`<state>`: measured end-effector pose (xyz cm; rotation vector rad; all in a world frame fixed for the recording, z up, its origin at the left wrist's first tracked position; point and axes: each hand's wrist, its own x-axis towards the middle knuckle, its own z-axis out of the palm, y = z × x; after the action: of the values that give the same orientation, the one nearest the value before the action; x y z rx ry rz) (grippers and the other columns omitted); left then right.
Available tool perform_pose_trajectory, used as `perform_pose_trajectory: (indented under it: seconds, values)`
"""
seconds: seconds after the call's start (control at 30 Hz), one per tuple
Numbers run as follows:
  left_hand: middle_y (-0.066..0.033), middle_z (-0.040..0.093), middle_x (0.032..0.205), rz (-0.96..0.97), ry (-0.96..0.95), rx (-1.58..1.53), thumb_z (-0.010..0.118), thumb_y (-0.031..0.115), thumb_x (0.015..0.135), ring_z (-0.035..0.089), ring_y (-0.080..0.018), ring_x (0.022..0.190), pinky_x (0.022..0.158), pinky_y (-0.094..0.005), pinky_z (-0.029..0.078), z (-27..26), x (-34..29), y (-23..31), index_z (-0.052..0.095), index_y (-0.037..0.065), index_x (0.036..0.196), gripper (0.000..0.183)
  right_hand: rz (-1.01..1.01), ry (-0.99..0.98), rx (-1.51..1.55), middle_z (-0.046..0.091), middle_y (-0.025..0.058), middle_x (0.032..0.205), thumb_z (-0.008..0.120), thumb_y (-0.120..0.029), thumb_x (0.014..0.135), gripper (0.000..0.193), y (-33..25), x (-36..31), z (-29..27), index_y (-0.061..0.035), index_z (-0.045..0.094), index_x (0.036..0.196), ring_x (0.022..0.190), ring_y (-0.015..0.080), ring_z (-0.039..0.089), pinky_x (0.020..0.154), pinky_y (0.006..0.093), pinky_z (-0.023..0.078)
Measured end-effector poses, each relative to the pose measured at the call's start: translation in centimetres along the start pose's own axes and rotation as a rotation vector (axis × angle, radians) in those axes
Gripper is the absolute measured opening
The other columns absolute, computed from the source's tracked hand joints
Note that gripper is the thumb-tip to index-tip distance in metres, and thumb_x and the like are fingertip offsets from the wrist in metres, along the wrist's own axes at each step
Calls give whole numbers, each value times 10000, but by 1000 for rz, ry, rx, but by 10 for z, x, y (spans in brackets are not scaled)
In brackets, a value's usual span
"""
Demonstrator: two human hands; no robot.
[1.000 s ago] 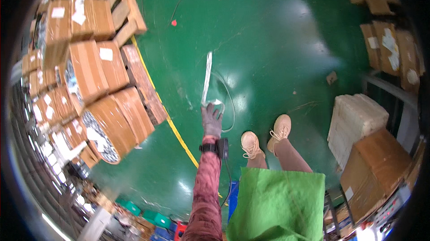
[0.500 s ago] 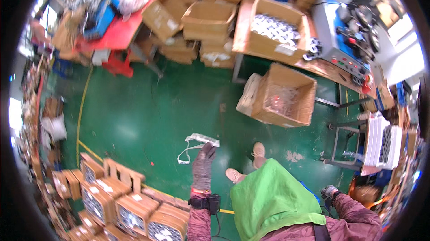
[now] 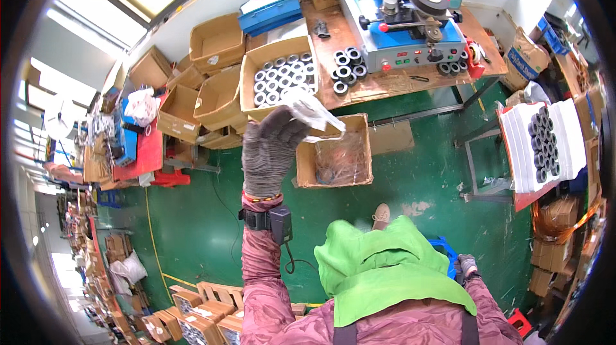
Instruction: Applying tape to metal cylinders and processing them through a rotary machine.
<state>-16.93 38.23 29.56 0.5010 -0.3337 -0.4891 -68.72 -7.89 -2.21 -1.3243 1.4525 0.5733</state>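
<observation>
My left hand (image 3: 273,146), in a grey knit glove, is raised in front of me over the cardboard boxes. Its fingers are closed on a crumpled white strip with a thin loop (image 3: 312,113); its exact kind is unclear. Low on my right side, my gloved right hand (image 3: 468,264) is curled against a blue plastic frame (image 3: 443,247), which looks like part of a stool. My green apron hides much of that frame.
An open box of ring-shaped parts (image 3: 282,75) and a blue machine with black rollers (image 3: 404,37) stand on the wooden bench (image 3: 398,88). Below is a carton of clear plastic (image 3: 340,159). At right, a rack (image 3: 513,133) holds black rings on white sheets.
My left hand has risen and moved forward with the white strip, toward the bench. The view has tilted up, showing more of the bench and machine. My right hand stays low at my side.
</observation>
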Motion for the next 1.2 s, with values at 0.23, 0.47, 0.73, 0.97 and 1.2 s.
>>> perform_pose_trajectory:
  seconds: [0.23,0.47,0.73,0.97,1.2]
  values:
    - [-144,549,1137,-56,739,226,508,488,839,517,-297,1039,955,-430,373,-104,-12,-19,512,-26,1137,594,-346,54,-590,607,133,666,466,-289,854,287,-53,-25,24,-83,596,703,560,277,572,476,400,429]
    - [-79,636,856,-515,1167,818,585,414,781,619,-189,648,610,-333,498,-177,-85,-33,612,8,923,430,-551,151,-1101,624,144,717,610,-228,719,118,-20,27,27,-113,603,742,699,325,620,606,435,488]
    - [-145,588,1028,-449,385,1673,568,346,806,553,-299,966,840,-348,423,-218,-58,-130,617,67,1023,357,-73,-12,-71,620,65,676,512,-275,859,229,-90,12,51,-84,601,769,521,189,583,447,350,459]
    - [-169,617,964,-1036,59,1775,481,404,807,565,-335,941,823,-398,431,-219,-4,-132,641,86,968,391,51,135,131,618,57,700,493,-262,873,221,-87,-33,62,-59,576,847,506,169,566,427,319,454]
    - [-181,621,968,-1102,-44,1782,515,351,793,587,-311,945,833,-353,443,-229,21,-163,638,43,977,379,7,138,-55,657,91,719,503,-271,848,301,-51,-27,65,-13,655,816,618,183,629,566,324,498]
